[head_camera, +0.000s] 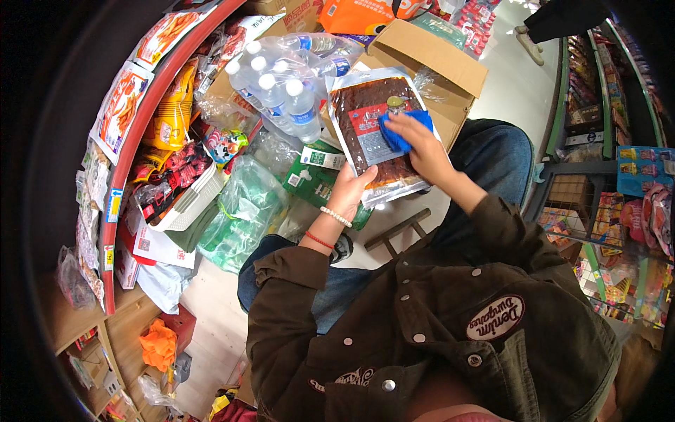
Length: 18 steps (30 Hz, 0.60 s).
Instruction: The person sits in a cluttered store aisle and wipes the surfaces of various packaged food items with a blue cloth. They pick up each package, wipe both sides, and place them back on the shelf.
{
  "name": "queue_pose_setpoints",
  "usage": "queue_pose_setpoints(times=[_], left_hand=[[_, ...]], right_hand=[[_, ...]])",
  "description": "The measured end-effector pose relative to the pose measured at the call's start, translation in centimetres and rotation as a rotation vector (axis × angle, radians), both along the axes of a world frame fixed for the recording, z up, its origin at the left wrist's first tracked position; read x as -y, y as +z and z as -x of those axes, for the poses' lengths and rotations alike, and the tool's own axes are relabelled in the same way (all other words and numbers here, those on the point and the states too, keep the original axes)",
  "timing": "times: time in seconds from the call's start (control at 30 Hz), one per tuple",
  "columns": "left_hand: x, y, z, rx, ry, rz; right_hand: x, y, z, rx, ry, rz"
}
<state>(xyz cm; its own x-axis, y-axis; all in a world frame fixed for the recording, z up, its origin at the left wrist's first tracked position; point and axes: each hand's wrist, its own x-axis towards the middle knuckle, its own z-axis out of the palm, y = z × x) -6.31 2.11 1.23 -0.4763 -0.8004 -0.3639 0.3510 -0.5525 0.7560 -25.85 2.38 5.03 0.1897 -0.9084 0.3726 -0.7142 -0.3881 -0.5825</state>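
Note:
My left hand grips the lower left edge of a large flat food packet, its thumb on the front face. Clear film with silver margins encloses dark reddish-brown food, and a red and grey label bearing writing sits in the middle. Under my right hand, a blue cloth is pressed against the label's right side. The packet is tilted up above my lap, in front of an open cardboard box. Part of the label is hidden by the cloth and fingers.
Shrink-wrapped water bottles stand beyond the packet. To the left are a white plastic basket of snack packs, a bag of green bottles and a red-edged shelf. A small stool is below. Another person's leg shows at upper right, near stocked shelves.

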Motion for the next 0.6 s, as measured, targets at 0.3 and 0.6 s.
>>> queue_pose_setpoints(times=[0.3,0.6], left_hand=[[0.5,-0.4,0.2,0.051,-0.063,0.098],[0.3,-0.1,-0.5,0.057,-0.035,0.074]], right_hand=[[12.3,-3.1,-3.1,0.075,-0.399,0.152],[11.7,-1.9,-3.5,0.048,-0.009,0.168]])
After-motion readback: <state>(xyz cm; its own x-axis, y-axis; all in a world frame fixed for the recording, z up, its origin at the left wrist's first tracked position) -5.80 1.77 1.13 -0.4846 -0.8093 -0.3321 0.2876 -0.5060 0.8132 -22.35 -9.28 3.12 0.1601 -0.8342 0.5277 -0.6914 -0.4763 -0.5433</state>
